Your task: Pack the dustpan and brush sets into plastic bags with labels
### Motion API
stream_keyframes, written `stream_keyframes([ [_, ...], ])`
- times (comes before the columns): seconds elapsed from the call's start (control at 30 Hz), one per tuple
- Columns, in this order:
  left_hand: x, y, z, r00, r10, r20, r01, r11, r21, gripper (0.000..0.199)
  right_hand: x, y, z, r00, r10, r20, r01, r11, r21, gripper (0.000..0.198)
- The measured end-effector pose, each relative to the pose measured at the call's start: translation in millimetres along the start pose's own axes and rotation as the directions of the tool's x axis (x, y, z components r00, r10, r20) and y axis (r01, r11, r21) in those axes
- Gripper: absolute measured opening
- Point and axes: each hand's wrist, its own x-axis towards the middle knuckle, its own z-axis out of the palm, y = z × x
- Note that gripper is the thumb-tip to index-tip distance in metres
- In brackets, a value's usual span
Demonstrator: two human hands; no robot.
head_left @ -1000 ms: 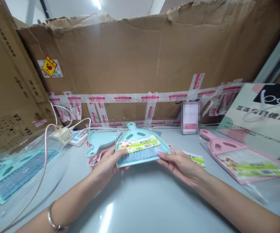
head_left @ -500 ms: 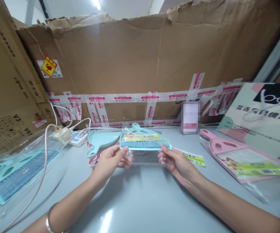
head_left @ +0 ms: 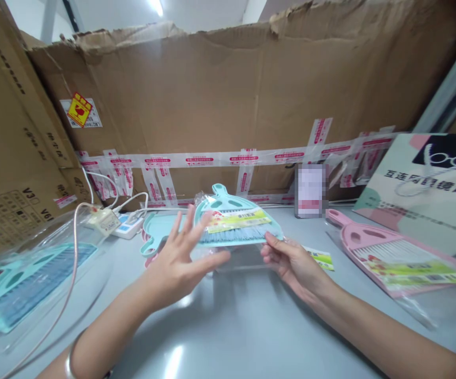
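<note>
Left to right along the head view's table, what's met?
Bagged turquoise plastic dustpan with blue brush, white rectangular power strip, plain turquoise plastic dustpan, held turquoise plastic dustpan with blue brush, upright pixelated rectangle, bagged pink plastic dustpan.

The central dustpan (head_left: 220,199) is mint green, its bristles (head_left: 238,235) pale blue (label (head_left: 239,220) yellow and green). The rightmost dustpan (head_left: 348,228) is pink; the white tape (head_left: 186,159) bears pinkish-red patterning.

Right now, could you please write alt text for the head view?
A right hand holds a bagged turquoise brush-and-dustpan set by its near right corner over a grey table; the left hand is spread open before its left side. Another turquoise set lies left, a pink set right.
</note>
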Motion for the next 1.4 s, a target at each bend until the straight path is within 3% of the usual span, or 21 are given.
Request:
stream_keyframes([
  [0.07,-1,0,-3,0.995,0.052,0.083,-0.056,0.997,0.049,0.038,-1,1,1,1.0,0.017,-0.009,-0.017,1.0,0.005,0.024],
  [0.17,-3,-1,-12,0.993,-0.026,0.117,0.01,0.991,0.134,0.021,-1,2,1,0.998,0.035,-0.045,-0.035,0.999,0.011,0.019],
  [0.3,-7,-5,-25,0.997,0.002,-0.08,0.018,0.968,0.25,0.005,3,1,-1,0.992,0.039,-0.122,-0.034,0.998,0.046,0.012],
  [0.37,-7,-8,-25,0.985,0.055,-0.165,-0.011,0.967,0.255,0.012,5,0,-2,0.986,0.053,-0.156,-0.044,0.997,0.066,0.014],
  [0.43,-7,-11,-21,0.989,0.011,-0.146,0.017,0.981,0.194,0.036,5,-1,-1,0.986,0.074,-0.152,-0.064,0.995,0.072,0.017],
  [0.5,-6,-15,-13,0.987,-0.148,-0.062,0.153,0.985,0.085,0.06,3,0,1,0.988,0.092,-0.121,-0.083,0.994,0.07,0.017],
  [0.6,-5,-17,-3,0.921,-0.376,0.104,0.389,0.907,-0.161,0.078,-1,1,4,0.994,0.087,-0.063,-0.083,0.995,0.058,0.01],
  [0.67,-4,-17,0,0.898,-0.404,0.176,0.44,0.825,-0.353,0.073,-3,2,4,0.997,0.072,-0.03,-0.071,0.997,0.038,0.013],
  [0.77,-2,-16,1,0.894,-0.427,0.138,0.43,0.727,-0.535,0.045,-4,0,3,0.999,0.028,0.035,-0.028,1.0,-0.006,0.022],
  [0.83,-1,-16,2,0.881,-0.465,0.084,0.423,0.697,-0.579,0.032,-5,-1,1,0.995,-0.018,0.097,0.023,0.999,-0.046,0.026],
  [1.0,-4,-15,6,0.843,-0.537,-0.031,0.393,0.655,-0.645,0.027,-8,-5,2,0.971,-0.122,0.205,0.16,0.97,-0.182,0.035],
  [1.07,-4,-12,6,0.819,-0.569,-0.074,0.391,0.649,-0.653,0.023,-10,-6,2,0.959,-0.173,0.225,0.218,0.956,-0.197,0.052],
  [1.13,-3,-9,6,0.798,-0.593,-0.11,0.396,0.652,-0.647,0.02,-11,-8,1,0.939,-0.215,0.267,0.271,0.943,-0.194,0.082],
  [1.2,-2,-5,4,0.776,-0.615,-0.141,0.399,0.651,-0.645,0.018,-12,-10,-4,0.886,-0.267,0.38,0.372,0.897,-0.239,0.113],
  [1.27,0,-3,2,0.752,-0.635,-0.176,0.389,0.644,-0.659,0.017,-12,-10,-11,0.793,-0.305,0.527,0.527,0.776,-0.346,0.129],
  [1.4,0,-1,-2,0.72,-0.653,-0.234,0.368,0.646,-0.669,0.018,-6,-7,-23,0.666,-0.356,0.656,0.74,0.431,-0.517,0.119],
])
